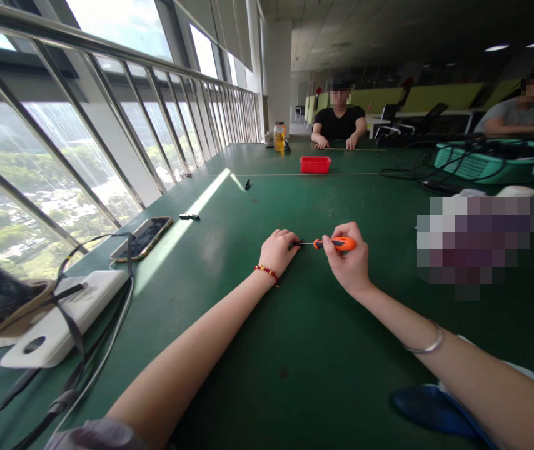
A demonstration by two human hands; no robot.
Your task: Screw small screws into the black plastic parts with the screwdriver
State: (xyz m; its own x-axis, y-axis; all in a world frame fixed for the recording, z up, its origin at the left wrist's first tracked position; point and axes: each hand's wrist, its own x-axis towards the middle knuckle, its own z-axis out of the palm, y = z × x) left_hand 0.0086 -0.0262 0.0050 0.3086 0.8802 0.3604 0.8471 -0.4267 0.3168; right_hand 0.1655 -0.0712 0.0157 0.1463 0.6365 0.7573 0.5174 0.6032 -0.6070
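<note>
My right hand (352, 265) is closed around the orange and black handle of a screwdriver (346, 244). Its thin metal shaft points left and reaches a small black part (298, 243). That part is pinched in the fingers of my left hand (277, 251), low over the green table; most of it is hidden by the fingers, so its kind cannot be made out. Two more small black pieces lie on the table: one (189, 217) to the left in the strip of sunlight, another (247, 184) farther back.
A phone (147, 237), a white power bank-like box (67, 319) and cables lie at left beside the railing (154, 75). A red bin (314, 164), a jar (279, 137) and a teal basket (476, 164) with cables stand farther back. A person (339, 119) sits opposite. A blue object (431, 406) lies under my right forearm.
</note>
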